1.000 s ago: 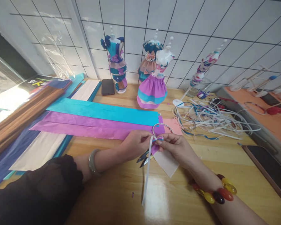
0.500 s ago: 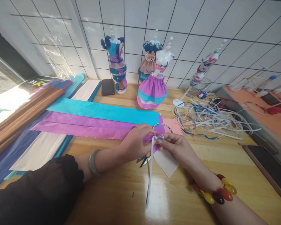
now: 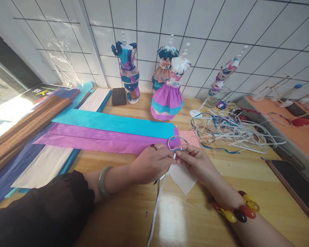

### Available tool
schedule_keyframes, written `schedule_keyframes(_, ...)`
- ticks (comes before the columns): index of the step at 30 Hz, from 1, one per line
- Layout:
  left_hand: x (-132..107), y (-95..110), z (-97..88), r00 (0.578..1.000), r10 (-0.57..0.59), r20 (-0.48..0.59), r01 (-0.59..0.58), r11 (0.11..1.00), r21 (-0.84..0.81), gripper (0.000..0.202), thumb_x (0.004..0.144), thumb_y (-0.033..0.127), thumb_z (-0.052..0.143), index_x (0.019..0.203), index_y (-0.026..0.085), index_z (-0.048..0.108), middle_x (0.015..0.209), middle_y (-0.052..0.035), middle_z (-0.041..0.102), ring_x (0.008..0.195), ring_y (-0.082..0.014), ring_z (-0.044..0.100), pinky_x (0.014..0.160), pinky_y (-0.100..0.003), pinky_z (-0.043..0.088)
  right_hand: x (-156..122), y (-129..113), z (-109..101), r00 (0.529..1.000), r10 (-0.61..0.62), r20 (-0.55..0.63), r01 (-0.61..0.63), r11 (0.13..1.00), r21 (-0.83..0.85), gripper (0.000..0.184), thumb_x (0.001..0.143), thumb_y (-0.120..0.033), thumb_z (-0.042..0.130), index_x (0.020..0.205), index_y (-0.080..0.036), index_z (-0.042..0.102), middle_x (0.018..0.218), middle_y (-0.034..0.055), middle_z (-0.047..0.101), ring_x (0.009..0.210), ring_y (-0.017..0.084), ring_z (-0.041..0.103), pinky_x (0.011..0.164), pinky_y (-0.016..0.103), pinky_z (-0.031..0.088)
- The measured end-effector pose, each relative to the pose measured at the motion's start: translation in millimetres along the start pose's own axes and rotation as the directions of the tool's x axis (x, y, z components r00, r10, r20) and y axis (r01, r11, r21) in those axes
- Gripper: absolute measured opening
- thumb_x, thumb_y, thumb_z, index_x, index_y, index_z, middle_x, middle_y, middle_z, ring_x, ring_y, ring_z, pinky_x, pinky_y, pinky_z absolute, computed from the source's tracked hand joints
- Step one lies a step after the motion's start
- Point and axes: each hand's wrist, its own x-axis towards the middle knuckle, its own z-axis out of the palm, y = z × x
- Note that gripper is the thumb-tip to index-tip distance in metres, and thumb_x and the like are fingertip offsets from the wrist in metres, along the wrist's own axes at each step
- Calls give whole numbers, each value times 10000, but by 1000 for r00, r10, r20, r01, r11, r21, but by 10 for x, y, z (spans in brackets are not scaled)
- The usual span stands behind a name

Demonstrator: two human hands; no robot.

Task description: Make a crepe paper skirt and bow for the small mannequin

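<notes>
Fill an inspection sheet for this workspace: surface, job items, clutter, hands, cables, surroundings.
Surface: wooden table, glossy, bright reflection near the front.
Job's things: white strip trails from the fingers toward the front; silver ring shows just beyond the fingertips; scissors mostly hidden.
Clutter: tangled strips at right; purple scrap in front; turquoise band and purple bands laid out at left.
Left hand: closed on the white strip.
Right hand: pinches a small colourful bit at the ring's near edge.
Cables: nothing seen.
Surroundings: white tiled wall behind four dress forms.
</notes>
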Motion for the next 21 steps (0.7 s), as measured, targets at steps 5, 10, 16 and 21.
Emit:
schedule_keyframes(5,-10,-25,-58,967,200,157,-225,961,160,334,898,150,307,1108,155,567,954,-116,619,879,-211,516,763,-341,371,1,-15,-21,999,38,-18,-36,993,110,207,650,-346,750,765,-193,672,590,-13,632,529,95,538,548,228,423)
schedule_keyframes(10,15,-57,-86,983,99,-152,-97,995,21,251,865,164,412,1052,199,576,978,-73,631,890,-176,544,818,-340,396,10,-3,-46,1000,19,-22,-17,994,112,210,643,-332,757,771,-188,674,604,-15,638,542,90,548,558,216,430)
schedule_keyframes(16,74,-84,9,917,-356,-178,295,908,-296,188,802,314,562,919,173,602,885,-42,671,839,-165,579,760,-303,435,27,63,-41,998,-54,16,54,998,-17,173,700,-332,715,810,-202,682,605,-25,605,586,104,546,611,246,432)
schedule_keyframes(21,69,-102,52,938,-307,-160,259,930,-262,112,808,232,536,831,175,631,821,-29,681,790,-152,585,731,-284,419,32,90,-35,996,-84,15,85,993,-88,185,704,-344,708,822,-205,683,653,-12,636,588,108,538,599,250,419)
